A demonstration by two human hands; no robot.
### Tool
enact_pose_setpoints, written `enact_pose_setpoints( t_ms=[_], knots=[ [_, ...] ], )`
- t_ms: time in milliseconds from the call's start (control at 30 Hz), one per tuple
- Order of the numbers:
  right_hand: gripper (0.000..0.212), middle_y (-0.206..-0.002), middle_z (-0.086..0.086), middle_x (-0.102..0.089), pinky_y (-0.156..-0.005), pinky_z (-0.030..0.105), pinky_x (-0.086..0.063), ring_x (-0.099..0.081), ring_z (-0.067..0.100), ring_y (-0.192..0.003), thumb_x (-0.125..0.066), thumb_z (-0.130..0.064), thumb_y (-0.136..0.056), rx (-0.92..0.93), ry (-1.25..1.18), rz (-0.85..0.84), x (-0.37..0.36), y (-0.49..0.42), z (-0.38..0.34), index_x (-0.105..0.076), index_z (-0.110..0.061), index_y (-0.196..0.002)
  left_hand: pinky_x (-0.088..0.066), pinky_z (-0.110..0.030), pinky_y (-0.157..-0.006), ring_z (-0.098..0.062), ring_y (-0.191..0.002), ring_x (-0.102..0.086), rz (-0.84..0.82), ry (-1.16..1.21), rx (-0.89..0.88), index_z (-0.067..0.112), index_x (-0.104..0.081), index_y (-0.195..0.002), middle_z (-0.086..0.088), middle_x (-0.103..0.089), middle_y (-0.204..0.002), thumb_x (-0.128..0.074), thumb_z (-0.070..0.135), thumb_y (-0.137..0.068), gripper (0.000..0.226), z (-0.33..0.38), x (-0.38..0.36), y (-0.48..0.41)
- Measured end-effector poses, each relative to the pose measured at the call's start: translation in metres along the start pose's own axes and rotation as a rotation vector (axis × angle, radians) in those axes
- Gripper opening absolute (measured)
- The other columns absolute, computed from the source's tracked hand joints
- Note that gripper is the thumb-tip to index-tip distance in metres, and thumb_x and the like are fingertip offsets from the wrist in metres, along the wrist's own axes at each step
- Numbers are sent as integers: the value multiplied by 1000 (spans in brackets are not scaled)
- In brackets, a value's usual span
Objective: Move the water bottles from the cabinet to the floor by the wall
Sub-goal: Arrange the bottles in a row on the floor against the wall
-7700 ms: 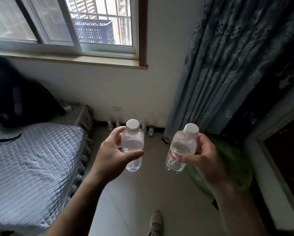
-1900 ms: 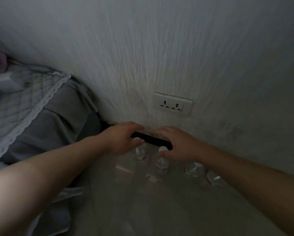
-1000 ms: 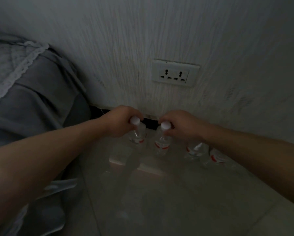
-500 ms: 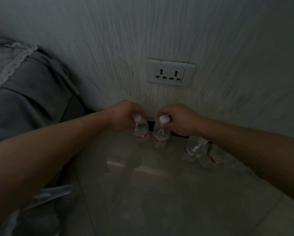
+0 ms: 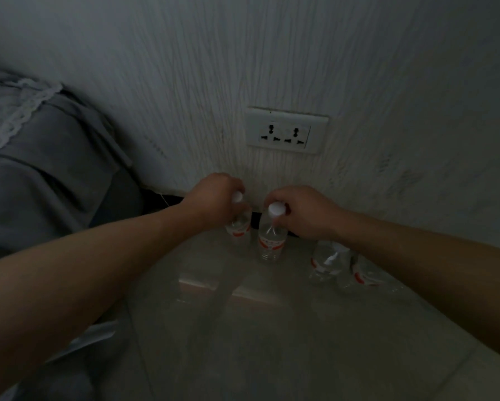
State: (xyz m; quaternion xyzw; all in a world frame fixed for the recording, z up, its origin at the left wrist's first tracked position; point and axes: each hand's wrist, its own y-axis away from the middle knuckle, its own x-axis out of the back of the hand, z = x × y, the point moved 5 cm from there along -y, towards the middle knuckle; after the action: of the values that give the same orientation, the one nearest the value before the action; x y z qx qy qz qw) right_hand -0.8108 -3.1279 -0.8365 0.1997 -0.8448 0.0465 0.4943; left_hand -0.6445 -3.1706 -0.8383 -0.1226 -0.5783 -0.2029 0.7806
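Note:
Two clear water bottles with white caps and red labels stand upright on the floor at the foot of the wall. My left hand point(image 5: 215, 199) is wrapped around the neck of the left bottle point(image 5: 238, 228). My right hand point(image 5: 305, 211) grips the neck of the right bottle point(image 5: 272, 241), just beside its cap. Two more bottles point(image 5: 327, 263) of the same kind stand further right along the wall, partly hidden by my right forearm.
A white double socket point(image 5: 286, 131) sits on the wall just above the bottles. A bed with grey skirt and lace-edged cover point(image 5: 40, 169) fills the left side. The glossy tiled floor point(image 5: 272, 328) extends toward me. A dark skirting strip point(image 5: 167, 198) runs along the wall's base.
Since the first frame I carried both bottles from mid-room down to the wall. In the last second both bottles shifted slightly closer to the wall; my hands stay on their necks.

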Motion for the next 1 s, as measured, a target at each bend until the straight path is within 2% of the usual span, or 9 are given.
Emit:
enact_pose_setpoints(
  t_ms=[100,200,333,500,667,833,933,1000],
  knots=[
    [26,-107,4,-68,-84,39,-50,-61,22,-95,-64,-21,-85,9,2,4,-1,-1,2,-66,-17,-111,-38,-25,-80,-25,-105,-61,-20,15,-35,12,-66,-118,-10,-68,-113,-71,43,-83,47,1,2,-1],
    [29,-108,4,-69,-85,39,-50,-62,21,-97,-68,-21,-82,7,-18,19,-1,-1,5,-67,-19,-111,-43,-29,-87,-24,-108,-60,-56,17,-79,14,-65,-120,-8,-67,-117,-73,40,-81,48,5,2,2],
    [30,-107,3,-69,-85,39,-51,-62,21,-96,-70,-23,-82,8,-37,21,-5,-3,7,-66,-20,-112,-45,-31,-91,-23,-108,-61,-71,48,-135,13,-66,-119,-6,-68,-118,-75,24,-79,42,8,8,10],
    [27,-106,4,-69,-83,40,-52,-62,21,-94,-67,-22,-83,11,-45,13,-6,-5,9,-67,-17,-110,-43,-24,-85,-18,-103,-63,-79,107,-156,14,-69,-115,-3,-70,-115,-70,12,-80,35,5,16,7],
    [29,-105,4,-69,-83,39,-51,-62,21,-93,-68,-22,-81,22,-48,24,-8,-4,10,-67,-17,-110,-38,-20,-78,-10,-88,-60,-109,118,-215,15,-72,-108,-1,-72,-108,-65,5,-81,30,4,10,11],
    [29,-107,4,-68,-81,34,-48,-61,20,-95,-68,-22,-83,37,-33,39,-9,-3,12,-67,-18,-112,-38,-20,-80,-11,-91,-60,-115,139,-182,15,-71,-112,-2,-70,-111,-69,8,-79,33,-1,7,9],
    [30,-106,3,-68,-80,32,-47,-60,19,-95,-69,-22,-82,32,-45,42,-10,-3,14,-66,-18,-112,-41,-24,-84,-18,-101,-61,-90,128,-110,16,-68,-118,-3,-67,-116,-79,27,-76,44,-1,2,9],
    [31,-105,3,-67,-78,31,-45,-59,18,-93,-71,-22,-81,34,-43,45,-10,-3,14,-66,-19,-112,-44,-26,-81,-20,-97,-61,-55,108,-34,17,-67,-115,-4,-67,-109,-79,43,-74,50,-4,-3,8]
  ],
)
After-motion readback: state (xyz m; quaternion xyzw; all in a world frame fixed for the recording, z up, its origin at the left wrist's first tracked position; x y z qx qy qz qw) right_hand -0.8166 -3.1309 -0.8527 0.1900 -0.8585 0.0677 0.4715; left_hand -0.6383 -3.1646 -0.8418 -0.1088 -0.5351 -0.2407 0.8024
